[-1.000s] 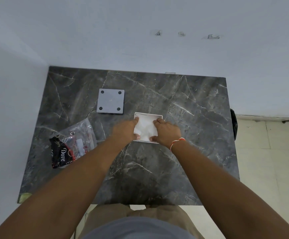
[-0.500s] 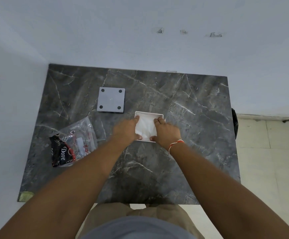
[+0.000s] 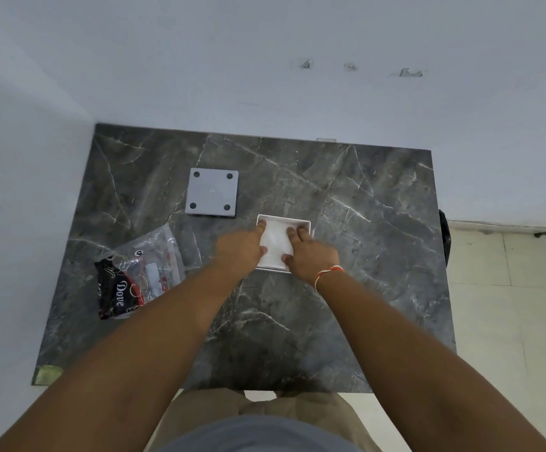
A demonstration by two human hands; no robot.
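Near the middle of the desk (image 3: pixel 362 256), the left hand (image 3: pixel 239 252) and right hand (image 3: pixel 310 256) pressed spread fingertips onto the white sheet (image 3: pixel 276 239) inside the open white box (image 3: pixel 304 222). The lining seemed nearly tucked in. The grey lid (image 3: pixel 212 195), toward the far-left corner, was not yet fitted.

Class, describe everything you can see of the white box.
The white box is square and shallow with a thin raised rim, perhaps plastic. It sits flat, open side up, near the middle of the dark marbled table. A white sheet lies inside. The left hand and right hand flank it, fingertips on the sheet.
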